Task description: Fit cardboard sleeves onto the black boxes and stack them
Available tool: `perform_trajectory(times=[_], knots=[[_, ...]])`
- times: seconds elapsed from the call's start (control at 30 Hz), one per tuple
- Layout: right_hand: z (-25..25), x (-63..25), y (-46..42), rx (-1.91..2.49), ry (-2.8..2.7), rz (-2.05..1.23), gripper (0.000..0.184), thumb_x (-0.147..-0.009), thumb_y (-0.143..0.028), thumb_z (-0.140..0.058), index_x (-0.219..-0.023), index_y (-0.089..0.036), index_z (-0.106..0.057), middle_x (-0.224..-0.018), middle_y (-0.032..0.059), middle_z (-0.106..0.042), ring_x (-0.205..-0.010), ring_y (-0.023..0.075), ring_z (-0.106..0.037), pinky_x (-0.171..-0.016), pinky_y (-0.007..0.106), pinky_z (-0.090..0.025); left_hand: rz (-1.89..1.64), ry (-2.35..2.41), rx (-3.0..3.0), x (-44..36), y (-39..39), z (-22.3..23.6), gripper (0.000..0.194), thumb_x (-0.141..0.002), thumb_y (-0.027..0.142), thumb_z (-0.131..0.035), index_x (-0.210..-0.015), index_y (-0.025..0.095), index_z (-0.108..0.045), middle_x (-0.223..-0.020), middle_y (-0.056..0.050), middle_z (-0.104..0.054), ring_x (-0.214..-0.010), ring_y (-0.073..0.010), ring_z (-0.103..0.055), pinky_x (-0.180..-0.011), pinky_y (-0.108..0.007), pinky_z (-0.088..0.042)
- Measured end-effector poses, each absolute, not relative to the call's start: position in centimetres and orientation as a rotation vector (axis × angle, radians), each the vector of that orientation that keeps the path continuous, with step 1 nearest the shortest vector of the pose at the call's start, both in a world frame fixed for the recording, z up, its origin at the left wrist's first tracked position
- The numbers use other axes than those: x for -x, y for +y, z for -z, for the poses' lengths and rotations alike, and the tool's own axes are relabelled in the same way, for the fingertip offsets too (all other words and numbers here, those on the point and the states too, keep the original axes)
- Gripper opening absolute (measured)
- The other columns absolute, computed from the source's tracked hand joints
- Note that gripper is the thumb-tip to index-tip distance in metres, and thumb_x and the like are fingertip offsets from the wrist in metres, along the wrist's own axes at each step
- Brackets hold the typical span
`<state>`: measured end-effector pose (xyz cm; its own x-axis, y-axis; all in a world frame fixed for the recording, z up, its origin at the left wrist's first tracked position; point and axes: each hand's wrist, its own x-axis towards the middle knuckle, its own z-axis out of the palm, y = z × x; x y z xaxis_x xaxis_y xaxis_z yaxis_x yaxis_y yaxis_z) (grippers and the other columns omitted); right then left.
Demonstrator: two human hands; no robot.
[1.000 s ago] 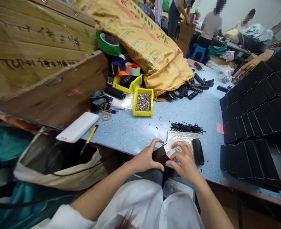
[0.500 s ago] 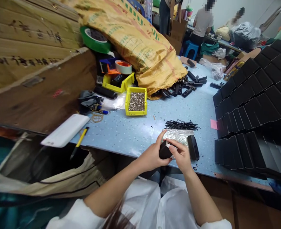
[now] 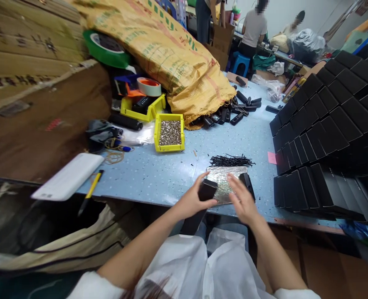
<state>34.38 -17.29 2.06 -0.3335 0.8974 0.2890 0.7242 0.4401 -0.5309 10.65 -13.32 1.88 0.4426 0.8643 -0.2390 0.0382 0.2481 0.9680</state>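
Observation:
A long black box [image 3: 207, 189] is in my left hand [image 3: 190, 202], fingers and thumb around it near its upper end. The box tilts, its lower end reaching below the table edge. My right hand [image 3: 243, 201] is open and empty, fingers stretched out, just right of the box. Beneath the hands lies a clear plastic bag [image 3: 225, 185] on the blue table. A black handheld device [image 3: 248, 185] rests at the bag's right side, partly behind my right fingers. Beyond the bag is a pile of thin black strips [image 3: 230, 160].
Black boxes [image 3: 321, 137] stand stacked at the right. A yellow bin [image 3: 169, 133] holds small metal parts. Behind it, a yellow woven sack [image 3: 184, 79] lies near several black devices [image 3: 223, 115]. A white power bank [image 3: 68, 176] and a cutter [image 3: 91, 192] lie at left. People work behind.
My right hand has come off the box and opened, moving slightly right. My left hand has tilted the box so its long side shows. The view has shifted a little.

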Motion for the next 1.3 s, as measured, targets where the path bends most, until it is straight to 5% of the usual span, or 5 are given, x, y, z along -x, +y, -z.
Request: perform_trajectory(times=[0.13, 0.3, 0.77, 1.0, 1.3], knots=[[-1.8, -41.9, -17.4, 1.533, -2.506, -0.211, 0.071, -0.077, 0.011, -0.039, -0.128, -0.034, -0.057, -0.156, -0.0008, -0.033, -0.147, 0.0271, -0.021, -0.117, 0.059, -0.024, -0.858, 0.878, -0.553, -7.1, -11.6, -0.4, 0.067, -0.080, 0.024, -0.069, -0.140, 0.029, -0.038, -0.107, -0.009, -0.069, -0.096, -0.0265, -0.069, -0.078, -0.038, -0.058], [-2.1, -40.2, -17.8, 1.302, -1.762, -0.561, 0.036, -0.086, -0.024, -0.064, -0.118, -0.028, -0.049, -0.111, 0.0071, -0.069, -0.111, 0.0261, -0.065, -0.097, 0.051, -0.052, -1.125, 0.903, 0.042, -9.1, -10.0, 0.4, 0.008, -0.092, 0.017, -0.054, -0.096, 0.014, -0.060, -0.084, -0.007, -0.071, -0.070, -0.0172, -0.070, -0.064, -0.029, -0.062], [-1.4, -28.7, -9.8, 1.029, -1.697, -0.927, 0.051, -0.085, -0.065, -0.055, -0.118, -0.028, -0.051, -0.110, 0.0072, -0.067, -0.100, 0.0225, -0.066, -0.088, 0.040, -0.052, -0.986, 1.287, -1.312, -9.3, -13.9, -0.1, 0.074, -0.062, 0.031, -0.081, -0.128, 0.015, -0.052, -0.116, -0.012, -0.064, -0.103, -0.0259, -0.064, -0.091, -0.039, -0.053], [-0.8, -34.8, 1.9, 1.803, -1.607, -0.678, 0.019, -0.076, -0.028, -0.071, -0.064, -0.016, -0.063, -0.082, 0.0100, -0.066, -0.092, 0.0239, -0.064, -0.093, 0.039, -0.046, -0.843, 1.471, -1.724, -8.7, -11.6, 1.4, 0.073, -0.074, 0.035, -0.069, -0.136, 0.019, -0.036, -0.113, -0.010, -0.067, -0.095, -0.0260, -0.068, -0.081, -0.037, -0.054], [-2.3, -28.2, -9.1, 1.275, -1.505, -0.758, 0.023, -0.090, -0.036, -0.059, -0.109, -0.024, -0.065, -0.090, 0.0038, -0.070, -0.081, 0.0179, -0.066, -0.077, 0.035, -0.054, -0.835, 1.324, -1.791, -9.3, -11.0, 2.1, 0.086, -0.076, 0.029, -0.065, -0.151, 0.019, -0.023, -0.139, -0.013, -0.054, -0.121, -0.0293, -0.057, -0.099, -0.040, -0.047]])
